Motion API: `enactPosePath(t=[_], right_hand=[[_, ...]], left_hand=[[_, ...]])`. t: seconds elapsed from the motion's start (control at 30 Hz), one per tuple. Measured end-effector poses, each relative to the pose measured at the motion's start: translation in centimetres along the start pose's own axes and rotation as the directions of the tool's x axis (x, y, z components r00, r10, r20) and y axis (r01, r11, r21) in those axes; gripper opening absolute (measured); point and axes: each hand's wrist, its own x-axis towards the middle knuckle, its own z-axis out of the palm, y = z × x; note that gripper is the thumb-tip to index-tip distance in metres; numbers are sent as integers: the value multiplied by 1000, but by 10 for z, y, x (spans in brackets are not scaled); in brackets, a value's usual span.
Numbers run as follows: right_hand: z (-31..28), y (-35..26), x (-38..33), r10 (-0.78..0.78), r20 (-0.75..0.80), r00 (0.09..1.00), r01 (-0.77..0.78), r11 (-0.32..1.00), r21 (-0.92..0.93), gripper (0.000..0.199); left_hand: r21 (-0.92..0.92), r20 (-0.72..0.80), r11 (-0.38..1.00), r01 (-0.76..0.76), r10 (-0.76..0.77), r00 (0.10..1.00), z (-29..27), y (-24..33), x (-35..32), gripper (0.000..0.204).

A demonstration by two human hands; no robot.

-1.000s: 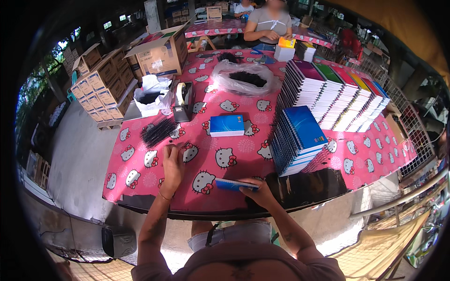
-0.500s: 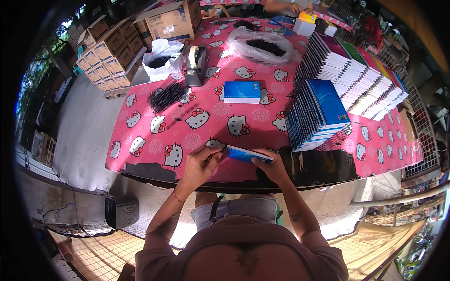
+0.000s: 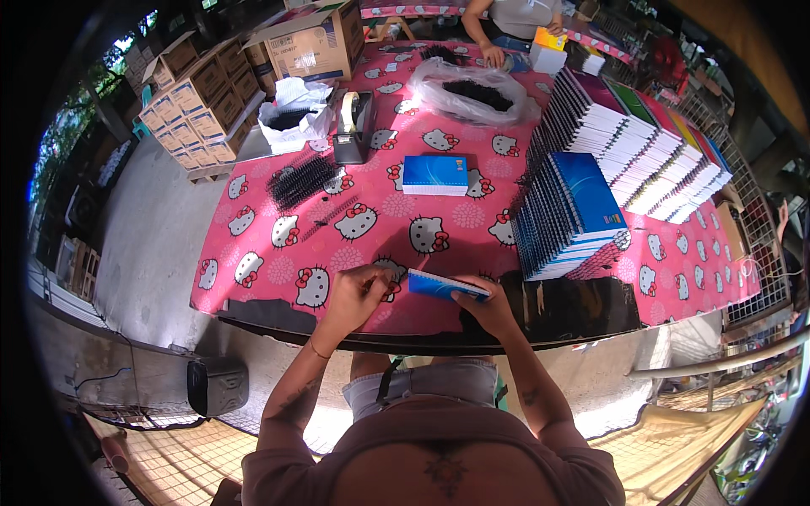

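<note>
Left of the notebook [image 3: 447,285], the left hand [image 3: 359,291] rests with fingers curled at its edge. The right hand [image 3: 485,304] pinches the notebook near the table [image 3: 278,244] edge; a weak pinch could drop it.
</note>
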Motion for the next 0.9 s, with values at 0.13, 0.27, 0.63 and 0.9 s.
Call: enactPosePath(t=[0.13,0.27,0.63,0.9], right_hand=[[-3,2,0,26,15,1000,-26,1000,-10,28],[-4,3,1,-26,-3,1000,26,998,-50,27],[6,-24,-13,7,-156,988,-10,1000,-20,32],[16,-35,-18,50,-145,988,-44,998,45,34]], left_hand=[[-8,28,997,-80,80,996,2,11,11,16],[177,224,943,-280,239,945,-8,22,27,24],[722,190,547,-423,431,882,23,61,26,66],[796,71,544,-265,352,933,38,56,34,89]])
